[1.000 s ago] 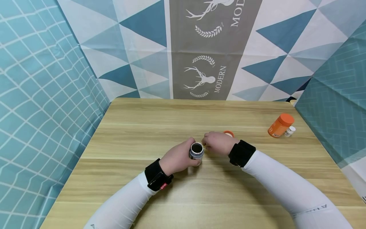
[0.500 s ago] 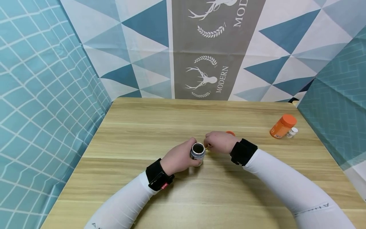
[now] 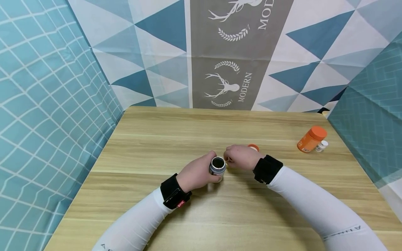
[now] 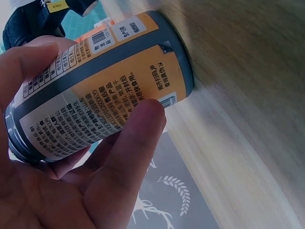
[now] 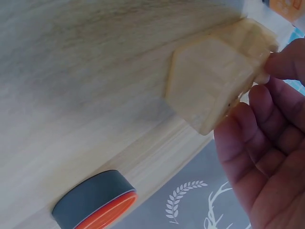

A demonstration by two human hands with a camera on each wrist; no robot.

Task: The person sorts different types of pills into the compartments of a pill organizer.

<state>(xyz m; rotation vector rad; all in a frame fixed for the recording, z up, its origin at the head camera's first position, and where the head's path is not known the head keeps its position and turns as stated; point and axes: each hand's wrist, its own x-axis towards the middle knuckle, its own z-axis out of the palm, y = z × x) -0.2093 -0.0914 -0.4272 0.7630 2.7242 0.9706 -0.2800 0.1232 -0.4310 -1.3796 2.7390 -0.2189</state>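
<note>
A dark grey bottle (image 3: pixel 217 170) with an orange and white label stands in the middle of the table, its mouth uncovered. My left hand (image 3: pixel 198 170) grips it round the side, and the left wrist view shows the thumb across the printed label (image 4: pixel 105 86). Just right of the bottle, my right hand (image 3: pixel 242 156) pinches a translucent amber, hexagonal plastic piece (image 5: pixel 205 81) by its edge, close over the wood. Beyond that hand lies a round dark grey lid (image 5: pixel 93 195) with an orange inside; in the head view the hand partly hides the lid (image 3: pixel 253 147).
At the table's right rear, an orange jar (image 3: pixel 311 139) with an orange cap stands beside a small white bottle (image 3: pixel 321 146). Patterned cloths (image 3: pixel 164 69) rise behind the wooden table (image 3: pixel 163 139) and on both sides.
The head view has shifted slightly, so the scene sits a little farther right. Both hands keep their holds in almost the same places.
</note>
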